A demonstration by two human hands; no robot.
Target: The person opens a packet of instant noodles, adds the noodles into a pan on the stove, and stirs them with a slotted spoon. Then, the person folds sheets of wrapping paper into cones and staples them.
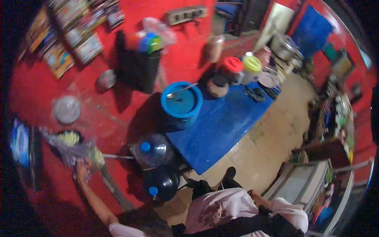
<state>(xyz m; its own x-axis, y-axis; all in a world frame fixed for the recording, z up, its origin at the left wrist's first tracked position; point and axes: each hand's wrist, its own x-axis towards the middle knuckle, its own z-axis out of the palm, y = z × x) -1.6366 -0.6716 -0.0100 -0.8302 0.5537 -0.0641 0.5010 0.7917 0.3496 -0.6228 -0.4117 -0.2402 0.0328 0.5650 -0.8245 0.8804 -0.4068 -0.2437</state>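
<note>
Okay, red wall (181,51), blue tabletop (225,122) with blue bucket (179,119) at its edge, 2 blue-capped bottles (161,150) just beside. Clear plastic bag (75,151) sits against the wall, left of the bottles. Left hand (82,170) touches its lower part, pinch too blurred to tell; right hand (255,196) near waist, finger state can't tell.

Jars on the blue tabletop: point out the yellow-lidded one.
It's the pale jar, immediately right of the red-lidded jar in the picture; of the two, only its lid is yellow.
</note>
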